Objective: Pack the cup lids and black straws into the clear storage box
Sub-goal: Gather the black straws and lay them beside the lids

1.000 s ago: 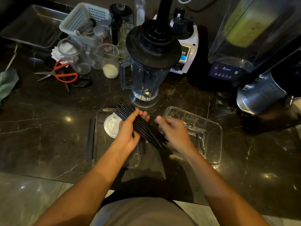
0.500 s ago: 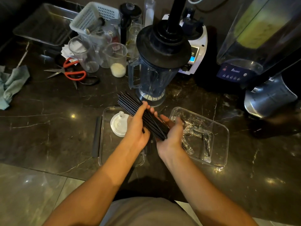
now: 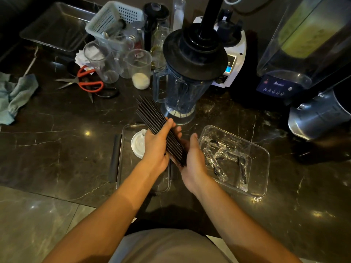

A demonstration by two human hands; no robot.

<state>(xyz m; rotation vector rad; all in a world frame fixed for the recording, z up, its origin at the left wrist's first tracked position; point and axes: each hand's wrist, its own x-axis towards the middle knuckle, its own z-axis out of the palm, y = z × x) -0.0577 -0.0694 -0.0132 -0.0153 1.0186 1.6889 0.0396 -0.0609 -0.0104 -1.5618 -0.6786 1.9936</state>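
Left hand (image 3: 154,149) grips bundle of thin black plastic straws (image 3: 155,124) (fanned, far-left tilt); right hand (image 3: 191,160) cups its near end, above dark marble worktop (image 3: 57,145).

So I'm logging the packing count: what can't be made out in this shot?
All head view:
- Straws: number unreadable; the left hand and right hand cover their near ends.
- Lid: right part behind the left hand; one or a stack, cannot tell.
- Box: contents blurred by glare and crumpled wrap.
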